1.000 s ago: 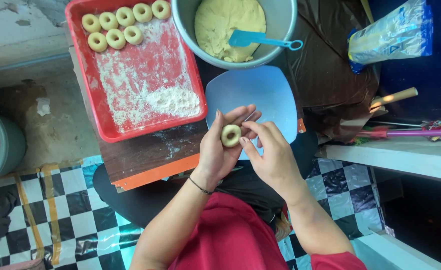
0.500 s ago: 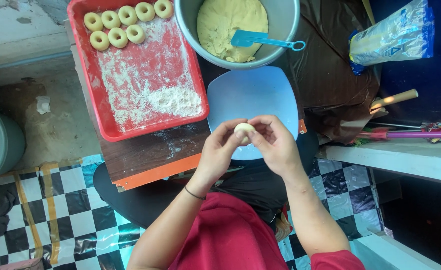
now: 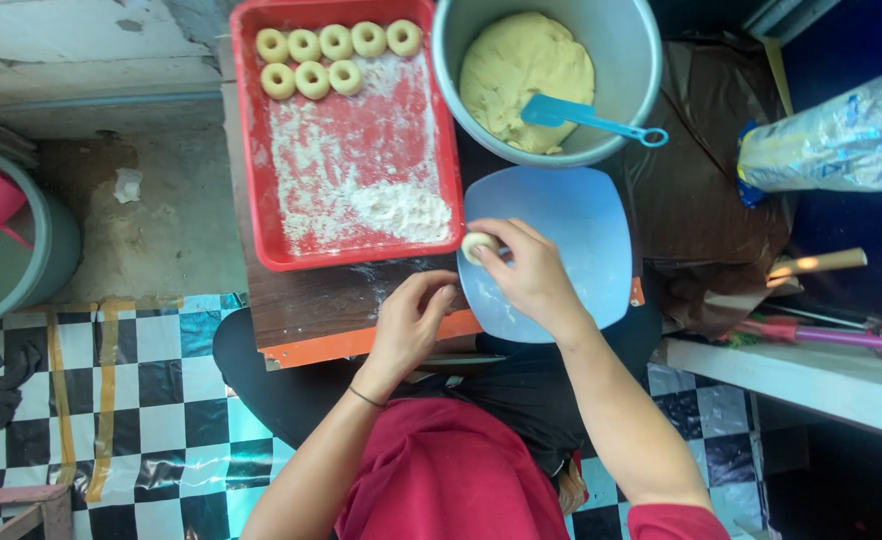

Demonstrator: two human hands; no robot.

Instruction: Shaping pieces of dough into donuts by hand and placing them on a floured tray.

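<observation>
Right hand (image 3: 531,275) pinching small dough ring (image 3: 478,246) in fingertips, over left edge of blue plate (image 3: 571,215), right beside near right corner of red tray (image 3: 346,130). Left hand (image 3: 411,325) empty, fingers loosely curled, hovering over wooden board (image 3: 331,310) just near of tray. Tray floury, eight dough rings (image 3: 336,55) lined up at far end. Metal bowl (image 3: 621,60) of dough with blue spatula (image 3: 581,115) far of plate. Flour bag (image 3: 826,140) off to right.

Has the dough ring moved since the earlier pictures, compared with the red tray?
Yes. The dough ring, pinched by the right hand, has moved up and left, to the corner of the red tray.
</observation>
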